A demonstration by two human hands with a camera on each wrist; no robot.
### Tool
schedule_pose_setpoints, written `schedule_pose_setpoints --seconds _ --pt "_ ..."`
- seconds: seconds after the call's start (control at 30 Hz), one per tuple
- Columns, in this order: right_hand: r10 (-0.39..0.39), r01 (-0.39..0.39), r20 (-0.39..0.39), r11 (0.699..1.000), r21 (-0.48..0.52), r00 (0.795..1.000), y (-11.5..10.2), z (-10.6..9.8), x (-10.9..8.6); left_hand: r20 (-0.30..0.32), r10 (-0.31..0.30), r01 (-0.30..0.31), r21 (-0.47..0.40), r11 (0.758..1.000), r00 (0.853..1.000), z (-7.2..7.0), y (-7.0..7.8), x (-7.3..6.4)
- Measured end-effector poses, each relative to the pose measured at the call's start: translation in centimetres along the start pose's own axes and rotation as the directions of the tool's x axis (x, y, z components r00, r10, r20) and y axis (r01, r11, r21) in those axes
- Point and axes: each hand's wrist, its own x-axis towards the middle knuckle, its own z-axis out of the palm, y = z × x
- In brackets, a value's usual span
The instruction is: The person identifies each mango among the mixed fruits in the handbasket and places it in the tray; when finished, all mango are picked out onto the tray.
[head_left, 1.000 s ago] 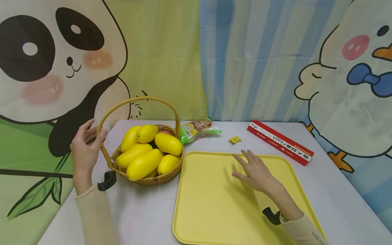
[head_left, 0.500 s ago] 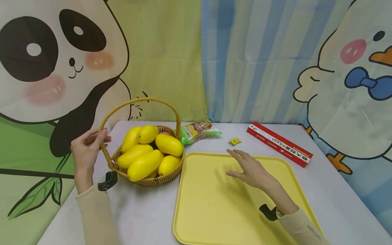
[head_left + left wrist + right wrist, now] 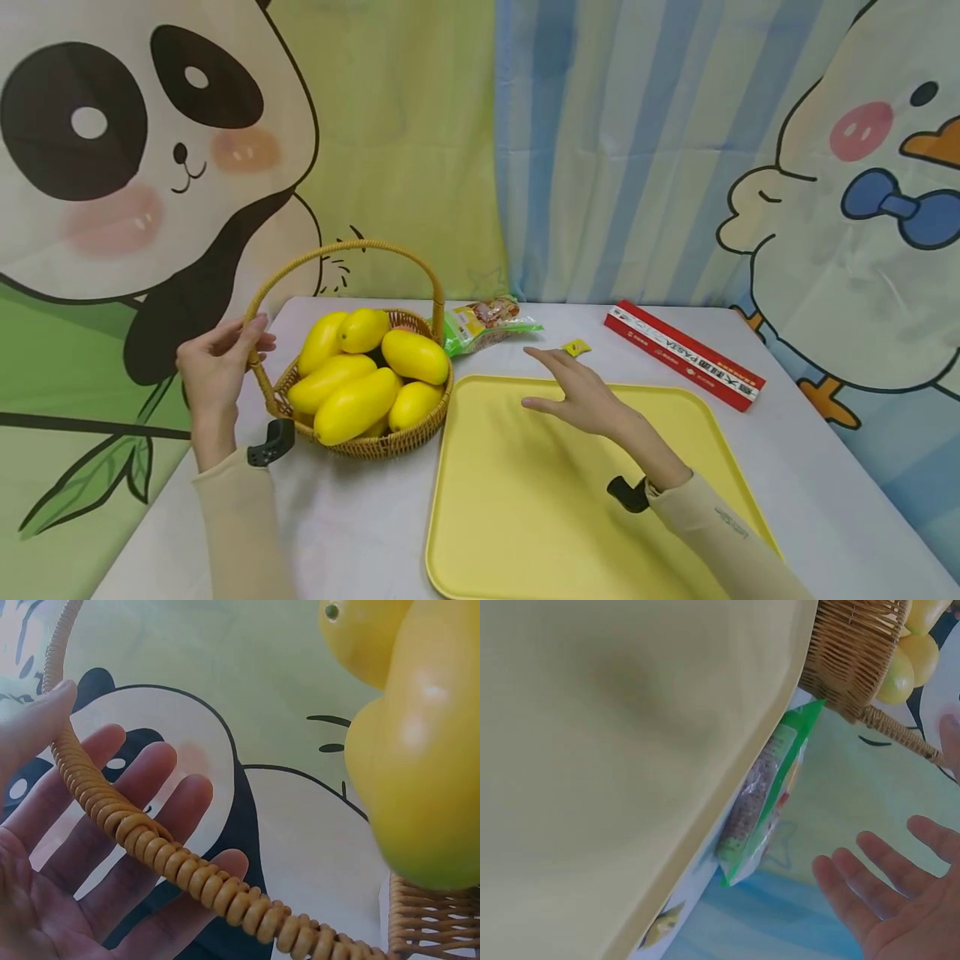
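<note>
A wicker basket (image 3: 378,447) full of yellow mangoes (image 3: 358,407) stands on the left of the table, its arched handle (image 3: 367,244) upright. Around the left side of that handle is my left hand (image 3: 217,367). In the left wrist view, the thumb lies over the handle (image 3: 180,862) and the spread, loosely extended fingers reach behind it, not closed round it. Over the upper part of a yellow tray (image 3: 525,500) hovers my right hand (image 3: 585,396), fingers extended and holding nothing. The right wrist view shows its palm side, with the basket (image 3: 847,652) beyond.
Behind the basket lies a green-edged plastic food package (image 3: 487,323). A small yellow packet (image 3: 576,347) lies past the tray's far edge. A long red pasta box (image 3: 682,354) sits at the back right. Printed curtains (image 3: 615,150) hang behind the table.
My left hand has moved in so that its fingers pass behind the basket handle. My right hand has shifted left over the tray, towards the basket.
</note>
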Motion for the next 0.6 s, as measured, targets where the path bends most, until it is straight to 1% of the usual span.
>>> schedule_pose_setpoints --seconds 0.13,0.3,0.47,0.6 --pt "-0.065 0.063 -0.040 0.997 -0.036 0.997 -0.9 0.6 1.4 -0.012 -0.022 0.022 -0.028 0.999 1.000 0.0 0.1 0.0" --pt "-0.133 0.128 -0.072 0.989 -0.072 0.988 -2.2 1.3 3.9 -0.040 -0.038 0.035 -0.058 0.998 0.998 0.2 0.2 0.0" --pt "-0.156 0.154 -0.099 0.988 -0.025 0.983 -4.1 1.7 5.8 -0.065 -0.074 0.068 -0.089 0.994 0.995 0.4 0.3 -0.1" --pt "-0.160 0.158 -0.092 0.987 -0.029 0.983 -5.3 2.3 6.8 -0.061 -0.095 0.088 -0.118 0.989 0.994 0.4 0.6 -0.2"
